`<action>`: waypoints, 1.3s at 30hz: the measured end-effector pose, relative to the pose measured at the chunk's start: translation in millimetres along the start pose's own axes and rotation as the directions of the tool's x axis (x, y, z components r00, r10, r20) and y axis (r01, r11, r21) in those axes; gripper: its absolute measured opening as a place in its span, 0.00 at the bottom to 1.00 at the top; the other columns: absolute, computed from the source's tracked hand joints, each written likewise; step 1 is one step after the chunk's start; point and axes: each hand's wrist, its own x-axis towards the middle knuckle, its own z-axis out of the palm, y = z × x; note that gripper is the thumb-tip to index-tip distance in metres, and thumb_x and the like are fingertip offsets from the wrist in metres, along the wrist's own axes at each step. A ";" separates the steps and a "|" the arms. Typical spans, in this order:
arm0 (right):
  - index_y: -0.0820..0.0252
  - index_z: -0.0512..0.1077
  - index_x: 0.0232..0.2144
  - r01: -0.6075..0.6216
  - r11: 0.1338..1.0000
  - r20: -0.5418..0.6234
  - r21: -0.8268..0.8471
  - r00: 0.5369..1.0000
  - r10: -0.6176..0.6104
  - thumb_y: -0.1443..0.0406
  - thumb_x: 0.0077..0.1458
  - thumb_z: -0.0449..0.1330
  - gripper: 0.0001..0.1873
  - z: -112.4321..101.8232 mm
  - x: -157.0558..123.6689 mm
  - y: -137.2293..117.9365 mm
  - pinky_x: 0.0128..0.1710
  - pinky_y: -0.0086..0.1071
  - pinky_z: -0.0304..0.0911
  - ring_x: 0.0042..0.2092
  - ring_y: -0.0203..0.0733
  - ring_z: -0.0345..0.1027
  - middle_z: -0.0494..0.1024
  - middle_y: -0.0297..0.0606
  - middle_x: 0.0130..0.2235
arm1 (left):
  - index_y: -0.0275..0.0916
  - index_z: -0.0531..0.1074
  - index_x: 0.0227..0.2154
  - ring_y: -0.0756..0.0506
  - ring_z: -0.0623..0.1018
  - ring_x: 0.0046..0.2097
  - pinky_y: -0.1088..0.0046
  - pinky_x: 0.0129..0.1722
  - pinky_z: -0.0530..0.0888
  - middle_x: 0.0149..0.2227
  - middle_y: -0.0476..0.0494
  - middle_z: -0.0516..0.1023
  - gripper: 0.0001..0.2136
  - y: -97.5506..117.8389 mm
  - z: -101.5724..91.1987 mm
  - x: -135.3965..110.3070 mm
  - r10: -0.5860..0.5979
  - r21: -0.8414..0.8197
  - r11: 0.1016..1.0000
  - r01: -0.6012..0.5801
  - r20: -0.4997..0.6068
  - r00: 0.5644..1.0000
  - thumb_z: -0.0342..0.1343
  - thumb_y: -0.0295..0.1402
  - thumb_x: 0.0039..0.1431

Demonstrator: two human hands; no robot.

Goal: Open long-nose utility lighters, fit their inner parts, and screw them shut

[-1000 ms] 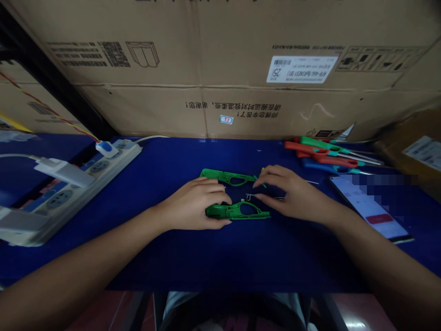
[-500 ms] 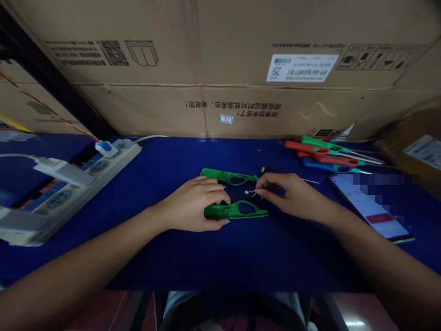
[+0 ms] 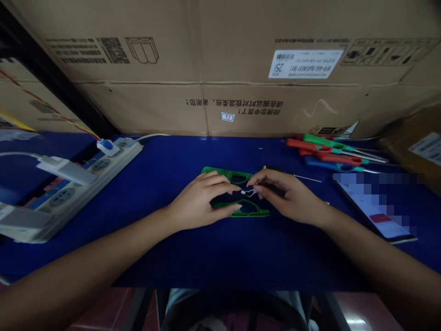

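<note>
My right hand (image 3: 288, 195) pinches a small white part with thin wires (image 3: 251, 193) between thumb and fingertips. My left hand (image 3: 203, 200) reaches toward it, thumb and forefinger apart, with nothing visibly held. Under and beside the left hand lie two green lighter casing halves on the blue table. The far half (image 3: 237, 178) is partly covered by both hands. Nearer to me, the other half (image 3: 255, 210) shows its trigger loop and narrow end, while the left hand hides its handle end. A screwdriver (image 3: 308, 178) with a yellow-tipped handle lies behind the right hand.
Several long-reach lighters (image 3: 330, 154) in red, green and blue are piled at the back right. A phone (image 3: 374, 207) lies right of my right forearm. On the left stands a power strip (image 3: 119, 158) with plugs. A large cardboard box (image 3: 165, 110) walls off the back.
My left hand has come off the near casing half and moved right, toward the white part. The right hand still pinches that part, having shifted slightly. The view has moved a little.
</note>
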 end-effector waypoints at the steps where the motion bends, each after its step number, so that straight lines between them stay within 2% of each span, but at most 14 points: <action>1: 0.57 0.72 0.43 0.013 1.000 -0.002 0.018 1.000 -0.013 0.64 0.66 0.56 0.07 2.4 0.4 0.0 0.37 0.33 0.69 0.35 0.37 0.70 0.75 0.36 0.37 | 0.41 0.76 0.50 0.45 0.77 0.44 0.64 0.48 0.72 0.43 0.44 0.80 0.14 0.8 1.8 0.5 -0.001 -0.016 1.000 0.001 -0.012 1.000 0.60 0.41 0.66; 4: 0.57 0.73 0.43 0.031 0.998 0.009 0.061 0.999 -0.032 0.64 0.66 0.56 0.07 8.7 1.7 0.2 0.38 0.33 0.70 0.36 0.37 0.71 0.76 0.37 0.38 | 0.42 0.76 0.51 0.45 0.77 0.44 0.64 0.48 0.72 0.43 0.44 0.80 0.13 3.2 5.4 1.6 0.020 -0.039 0.999 -0.021 -0.028 0.999 0.61 0.39 0.66; 7: 0.58 0.73 0.43 0.045 0.997 0.010 0.061 0.999 -0.045 0.64 0.66 0.57 0.07 12.2 2.1 0.3 0.39 0.34 0.70 0.36 0.37 0.71 0.77 0.38 0.38 | 0.41 0.79 0.47 0.46 0.77 0.42 0.66 0.45 0.72 0.41 0.45 0.81 0.09 5.6 6.6 2.5 0.047 -0.060 0.997 -0.049 -0.034 0.998 0.60 0.36 0.67; 13: 0.59 0.71 0.54 0.047 0.998 0.008 0.033 0.999 -0.047 0.65 0.64 0.58 0.17 5.8 0.2 -0.7 0.41 0.34 0.72 0.38 0.38 0.74 0.79 0.39 0.40 | 0.39 0.79 0.43 0.46 0.77 0.41 0.66 0.45 0.72 0.39 0.44 0.81 0.07 5.2 5.7 3.7 0.026 -0.087 0.996 -0.034 -0.087 0.996 0.59 0.33 0.68; 16: 0.59 0.76 0.48 0.024 0.998 0.013 -0.064 1.000 -0.023 0.65 0.61 0.59 0.13 -0.3 0.4 -1.6 0.40 0.33 0.72 0.37 0.39 0.75 0.81 0.38 0.37 | 0.40 0.79 0.44 0.45 0.77 0.42 0.65 0.44 0.72 0.40 0.44 0.81 0.07 2.3 5.1 2.5 0.020 -0.033 0.999 -0.022 -0.074 0.997 0.59 0.33 0.68; 20: 0.58 0.79 0.41 0.012 0.992 0.033 -0.126 0.999 -0.008 0.63 0.62 0.60 0.09 -1.5 2.1 -2.5 0.35 0.31 0.70 0.35 0.39 0.75 0.83 0.38 0.36 | 0.42 0.80 0.44 0.46 0.77 0.42 0.65 0.44 0.72 0.40 0.45 0.82 0.07 -0.3 4.3 0.3 0.033 0.010 0.999 -0.032 -0.100 0.994 0.58 0.33 0.68; 25: 0.59 0.79 0.38 -0.038 0.996 0.041 -0.079 0.998 0.042 0.60 0.63 0.61 0.10 5.1 2.9 -0.9 0.31 0.30 0.68 0.31 0.36 0.73 0.82 0.36 0.32 | 0.43 0.81 0.41 0.47 0.77 0.38 0.67 0.40 0.72 0.37 0.47 0.83 0.05 0.1 5.8 -0.1 0.107 0.008 0.994 -0.108 -0.200 0.974 0.60 0.31 0.66; 30: 0.60 0.78 0.42 -0.054 0.998 0.019 -0.025 0.998 0.055 0.60 0.60 0.64 0.11 6.6 1.7 0.8 0.28 0.30 0.67 0.28 0.35 0.71 0.81 0.36 0.32 | 0.44 0.82 0.41 0.48 0.78 0.37 0.68 0.39 0.73 0.36 0.48 0.84 0.05 -0.2 8.3 0.1 0.153 -0.010 0.987 -0.162 -0.267 0.952 0.62 0.30 0.65; 32: 0.60 0.79 0.41 -0.010 0.999 0.033 -0.051 0.999 0.012 0.60 0.61 0.64 0.10 6.3 1.5 0.2 0.28 0.30 0.66 0.28 0.34 0.71 0.80 0.36 0.33 | 0.45 0.82 0.41 0.48 0.78 0.37 0.68 0.40 0.74 0.36 0.49 0.84 0.05 0.1 7.4 -0.1 0.155 -0.013 0.986 -0.164 -0.251 0.955 0.62 0.31 0.65; 35: 0.59 0.80 0.36 0.082 0.992 0.054 -0.098 0.996 -0.077 0.63 0.63 0.62 0.07 7.3 1.1 -1.7 0.33 0.30 0.67 0.32 0.35 0.73 0.80 0.36 0.33 | 0.44 0.82 0.40 0.47 0.78 0.38 0.68 0.40 0.74 0.36 0.49 0.85 0.05 1.4 3.7 -0.4 0.182 0.007 0.983 -0.183 -0.165 0.969 0.61 0.31 0.65; 37: 0.58 0.79 0.35 0.106 0.988 0.063 -0.116 0.993 -0.100 0.65 0.63 0.61 0.07 8.7 0.7 -3.7 0.34 0.30 0.67 0.33 0.36 0.74 0.80 0.36 0.33 | 0.44 0.82 0.40 0.47 0.78 0.38 0.68 0.39 0.74 0.37 0.49 0.85 0.05 2.3 1.2 -0.4 0.209 0.024 0.978 -0.208 -0.106 0.972 0.62 0.31 0.65; 39: 0.58 0.79 0.35 0.110 0.986 0.076 -0.127 0.992 -0.100 0.65 0.63 0.61 0.06 9.0 0.8 -5.8 0.35 0.31 0.68 0.34 0.37 0.75 0.81 0.36 0.34 | 0.44 0.82 0.40 0.47 0.77 0.38 0.68 0.39 0.74 0.36 0.50 0.85 0.05 2.8 -0.2 -0.3 0.227 0.035 0.974 -0.225 -0.097 0.969 0.62 0.31 0.65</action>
